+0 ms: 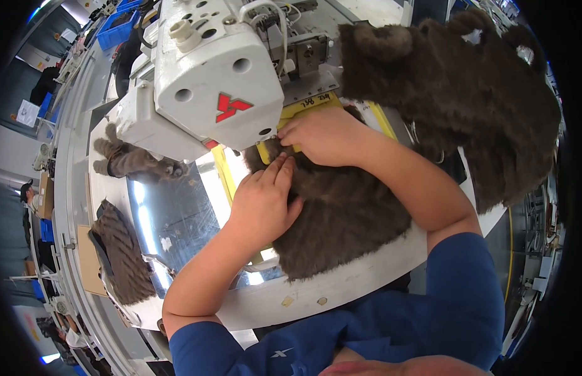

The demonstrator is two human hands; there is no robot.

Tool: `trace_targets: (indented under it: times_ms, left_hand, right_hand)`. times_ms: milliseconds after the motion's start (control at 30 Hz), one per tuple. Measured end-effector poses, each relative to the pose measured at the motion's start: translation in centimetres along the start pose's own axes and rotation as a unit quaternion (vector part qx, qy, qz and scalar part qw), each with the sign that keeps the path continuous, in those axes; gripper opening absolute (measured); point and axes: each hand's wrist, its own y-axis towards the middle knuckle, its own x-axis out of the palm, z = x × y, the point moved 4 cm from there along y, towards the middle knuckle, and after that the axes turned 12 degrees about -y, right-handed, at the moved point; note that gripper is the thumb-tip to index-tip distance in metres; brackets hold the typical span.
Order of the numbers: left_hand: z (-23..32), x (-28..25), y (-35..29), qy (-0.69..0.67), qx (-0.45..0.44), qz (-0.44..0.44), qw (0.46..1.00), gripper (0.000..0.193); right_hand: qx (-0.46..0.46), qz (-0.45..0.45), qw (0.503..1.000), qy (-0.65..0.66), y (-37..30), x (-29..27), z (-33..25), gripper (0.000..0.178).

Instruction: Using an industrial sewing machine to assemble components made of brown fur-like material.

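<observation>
A brown plush fabric piece point(347, 216) lies under the white sewing machine head point(216, 81), partly over a yellow template point(309, 105). Flat on the near side of the plush rests my left hand point(262, 200), fingers stretched forward and thumb apart. Across from it, my right hand point(325, 138) has its fingers bent and closed on a small edge of the same plush, beside the template. The two hands' fingertips almost meet below the machine head. What lies beneath the right palm is hidden.
A large heap of brown plush point(441, 88) covers the right side. On the left lie a small bundle of plush parts point(140, 160) and a striped plush piece point(125, 257). A shiny metal plate point(172, 213) sits in the white table point(341, 297). Blue crates point(115, 30) stand far left.
</observation>
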Motion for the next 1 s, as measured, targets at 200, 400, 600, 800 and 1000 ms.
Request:
trace_targets:
  times_ms: [200,400,600,800,1000]
  left_hand:
    - [0.0,-0.1,0.2,-0.014,-0.003,0.001,1.000,0.073]
    - [-0.2,-0.1,0.5,-0.024,-0.021,-0.001,0.999,0.073]
    - [-0.6,0.1,1.3,-0.029,-0.032,-0.003,0.999,0.071]
    - [-1.3,0.0,2.2,-0.016,-0.003,0.015,1.000,0.068]
    - [-1.7,-0.8,1.6,-0.011,-0.037,0.000,0.999,0.067]
  right_hand:
    - [0.003,-0.029,1.000,-0.011,0.3,0.2,0.2,0.031]
    - [0.013,-0.016,1.000,0.008,0.6,0.2,0.8,0.034]
    - [0.017,-0.003,0.999,0.030,1.3,0.8,2.1,0.036]
    - [0.049,-0.021,0.997,0.059,2.6,0.5,3.3,0.040]
    - [0.094,-0.083,0.986,0.106,3.7,0.4,3.0,0.040]
